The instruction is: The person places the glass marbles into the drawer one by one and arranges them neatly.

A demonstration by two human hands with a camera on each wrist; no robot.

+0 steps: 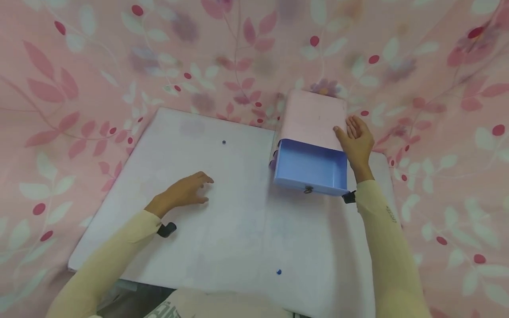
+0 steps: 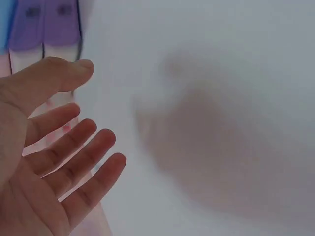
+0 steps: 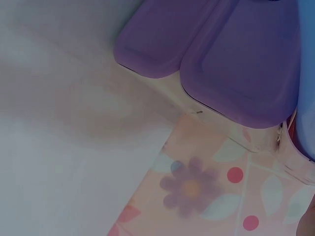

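Note:
A small drawer cabinet with a pale pink top (image 1: 314, 117) stands toward the back right of the table. Its blue top drawer (image 1: 306, 165) is pulled out, and the inside shows nothing in it. Below it are purple drawers (image 3: 241, 64), pushed in. Beside the cabinet's right edge is my right hand (image 1: 358, 139), fingers fairly straight and thumb by the top; whether it touches the side I cannot tell. My left hand (image 1: 184, 190) hovers over the left part of the table, fingers spread and loosely bent, holding nothing.
A white-covered table (image 1: 222, 238) carries two small blue pieces, one (image 1: 224, 142) near the back and another (image 1: 279, 271) near the front edge. Pink floral cloth (image 1: 191, 53) hangs behind and around. A metal ring pull (image 1: 308, 190) juts from the drawer front.

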